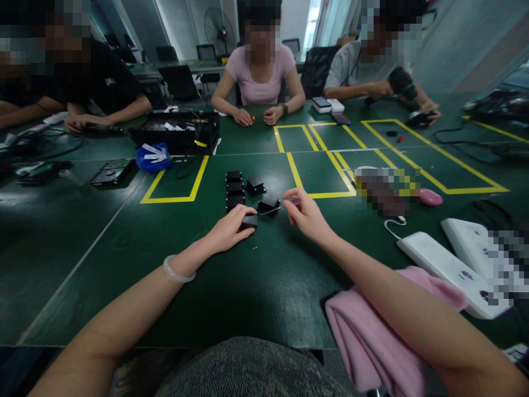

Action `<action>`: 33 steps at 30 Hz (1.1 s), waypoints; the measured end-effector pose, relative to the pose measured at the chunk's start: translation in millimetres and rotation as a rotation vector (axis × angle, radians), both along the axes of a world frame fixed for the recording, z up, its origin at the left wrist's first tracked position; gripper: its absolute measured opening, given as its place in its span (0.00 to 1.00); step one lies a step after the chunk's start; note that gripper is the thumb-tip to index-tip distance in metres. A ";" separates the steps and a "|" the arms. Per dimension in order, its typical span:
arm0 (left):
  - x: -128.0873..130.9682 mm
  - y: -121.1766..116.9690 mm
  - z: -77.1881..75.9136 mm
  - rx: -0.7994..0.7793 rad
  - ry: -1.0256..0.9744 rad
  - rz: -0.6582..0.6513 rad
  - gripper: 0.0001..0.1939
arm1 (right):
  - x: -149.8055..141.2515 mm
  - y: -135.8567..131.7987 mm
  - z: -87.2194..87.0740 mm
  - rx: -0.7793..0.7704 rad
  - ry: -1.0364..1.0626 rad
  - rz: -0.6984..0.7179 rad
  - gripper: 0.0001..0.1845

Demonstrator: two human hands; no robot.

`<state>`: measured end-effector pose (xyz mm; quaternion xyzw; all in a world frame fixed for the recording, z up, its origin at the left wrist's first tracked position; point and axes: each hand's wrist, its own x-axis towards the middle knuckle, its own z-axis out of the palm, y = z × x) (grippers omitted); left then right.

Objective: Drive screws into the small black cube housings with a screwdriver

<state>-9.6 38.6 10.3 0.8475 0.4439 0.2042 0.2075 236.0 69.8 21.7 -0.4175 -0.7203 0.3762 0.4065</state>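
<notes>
On the green table, my left hand (232, 229) grips a small black box (249, 221) between thumb and fingers. My right hand (308, 218) is closed around the dark reddish handle of a screwdriver (271, 210), whose thin metal shaft points left toward that box. Whether the tip touches the box I cannot tell. Just beyond the shaft lies another black box (269, 202), and a further black box (255, 186) sits behind it. A row of several similar black boxes (234, 187) stands beyond my left hand. A tiny screw-like piece (255, 247) lies on the table nearer to me.
A pink cloth (359, 320) hangs over the table edge under my right forearm. White power strips (450, 270) and a pink mouse (430, 197) lie to the right. A blue bag (152, 158) and a black crate (177, 132) stand at far left. Several people sit around the table.
</notes>
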 end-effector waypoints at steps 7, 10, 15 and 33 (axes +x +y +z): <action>0.3 0.0 0.2 0.006 -0.001 -0.001 0.18 | 0.5 -0.7 1.3 -0.017 -0.035 -0.022 0.08; 1.0 -0.6 1.6 -0.004 0.010 0.006 0.18 | 0.2 -0.9 1.0 0.002 -0.012 -0.004 0.05; 1.0 -0.7 1.1 0.000 -0.002 0.008 0.18 | 1.5 0.3 0.5 -0.002 -0.029 -0.018 0.07; 0.1 -0.5 -0.6 -0.018 -0.001 0.018 0.19 | 0.1 -0.6 1.3 0.013 -0.023 -0.011 0.05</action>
